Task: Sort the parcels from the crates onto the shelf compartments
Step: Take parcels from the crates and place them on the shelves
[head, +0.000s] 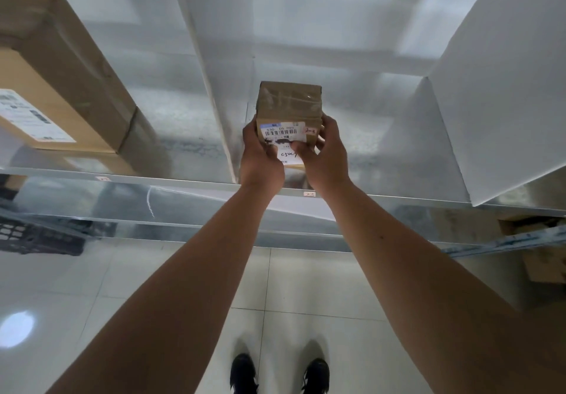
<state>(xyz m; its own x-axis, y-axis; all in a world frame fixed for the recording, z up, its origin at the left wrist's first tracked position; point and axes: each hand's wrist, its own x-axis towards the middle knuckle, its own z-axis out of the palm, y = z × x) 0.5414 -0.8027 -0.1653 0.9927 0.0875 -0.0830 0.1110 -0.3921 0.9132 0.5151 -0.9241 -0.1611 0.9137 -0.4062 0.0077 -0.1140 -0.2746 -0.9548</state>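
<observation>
Left hand [260, 154] and right hand [326, 154] grip the parcel [289, 109] between them.

Soft cool light, glare spot on floor [122, 277], wide-angle edge warping

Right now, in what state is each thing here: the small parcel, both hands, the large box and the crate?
Small brown cardboard parcel with white barcode label: taped shut, held inside the middle compartment.
Left hand: grips the parcel's left side.
Right hand: grips the parcel's right side.
Large brown cardboard box: closed, lying in the left compartment.
Black plastic lattice crate: low at the left, contents not visible.
</observation>
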